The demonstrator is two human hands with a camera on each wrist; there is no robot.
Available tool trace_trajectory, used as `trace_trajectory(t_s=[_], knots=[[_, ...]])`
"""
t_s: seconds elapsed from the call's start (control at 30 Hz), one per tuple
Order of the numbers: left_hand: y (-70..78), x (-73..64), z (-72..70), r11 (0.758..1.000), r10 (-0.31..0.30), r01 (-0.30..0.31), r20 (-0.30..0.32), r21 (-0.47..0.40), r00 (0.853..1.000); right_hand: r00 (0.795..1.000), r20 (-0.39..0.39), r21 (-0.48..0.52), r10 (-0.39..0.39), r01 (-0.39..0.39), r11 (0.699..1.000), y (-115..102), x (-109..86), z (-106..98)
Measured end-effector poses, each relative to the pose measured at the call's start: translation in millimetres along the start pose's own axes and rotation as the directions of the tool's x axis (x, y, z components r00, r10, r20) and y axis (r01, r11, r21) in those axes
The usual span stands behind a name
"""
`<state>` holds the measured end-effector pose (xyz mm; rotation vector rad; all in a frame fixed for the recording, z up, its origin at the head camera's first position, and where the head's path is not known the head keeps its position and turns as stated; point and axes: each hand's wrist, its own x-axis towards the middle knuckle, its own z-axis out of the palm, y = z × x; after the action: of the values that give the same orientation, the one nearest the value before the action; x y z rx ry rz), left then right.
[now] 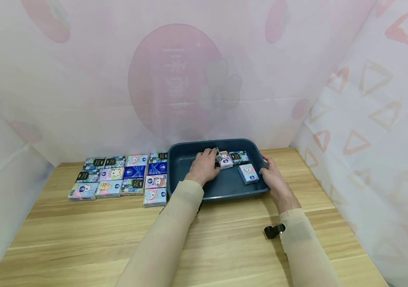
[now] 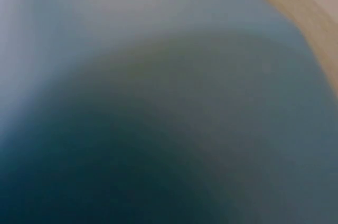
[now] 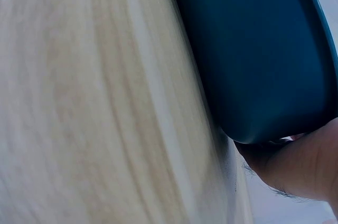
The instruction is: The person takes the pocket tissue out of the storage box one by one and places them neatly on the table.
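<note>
A dark blue plastic tray (image 1: 189,179) stands on the table, holding a few small packs of tissues. My left hand (image 1: 204,166) reaches into it and grips a tissue pack (image 1: 218,155), mostly hidden by the fingers. Right beside that lie a pink-and-white pack (image 1: 226,160) and a dark floral pack (image 1: 239,157). A light blue pack (image 1: 248,174) sits nearer the tray's right end. At that end my right hand (image 1: 273,175) holds the rim, its thumb on the inner side. The right wrist view shows this hand (image 3: 301,166) against the tray's outer wall (image 3: 253,60). Blur fills the left wrist view.
Left of the tray, several tissue packs (image 1: 111,173) lie flat in close rows on the wooden table (image 1: 92,239), the nearest column touching or almost touching the tray. A printed cloth backdrop (image 1: 99,79) rises behind the table and along both sides.
</note>
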<state>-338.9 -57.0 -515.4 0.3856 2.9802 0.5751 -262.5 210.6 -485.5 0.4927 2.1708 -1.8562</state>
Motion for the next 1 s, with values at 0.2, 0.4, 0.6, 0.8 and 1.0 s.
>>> trace_trajectory(t_s=[0.2,0.4,0.6,0.8,1.0], knots=[[-7.8,8.2,6.0,0.999,0.002,0.001,0.060,-0.036,0.998,1.000,0.002,-0.006,0.000,0.000,1.000,0,0.6,0],[8.2,-8.6,-16.6,0.999,0.014,-0.017,0.052,0.048,0.999,1.000,-0.006,0.000,0.004,-0.004,1.000,-1,0.5,0],[26.6,-34.3,-46.9,0.997,0.030,-0.033,0.038,0.077,0.999,1.000,-0.001,0.013,0.004,-0.004,1.000,-2,0.0,1],[19.6,-26.8,-37.1,0.998,0.035,-0.038,0.061,0.052,0.998,1.000,0.001,0.018,0.006,-0.006,1.000,-2,-1.1,1],[20.4,-24.5,-35.5,0.998,0.043,-0.049,0.119,0.047,0.992,1.000,0.000,0.015,0.014,-0.014,1.000,-1,-1.3,0]])
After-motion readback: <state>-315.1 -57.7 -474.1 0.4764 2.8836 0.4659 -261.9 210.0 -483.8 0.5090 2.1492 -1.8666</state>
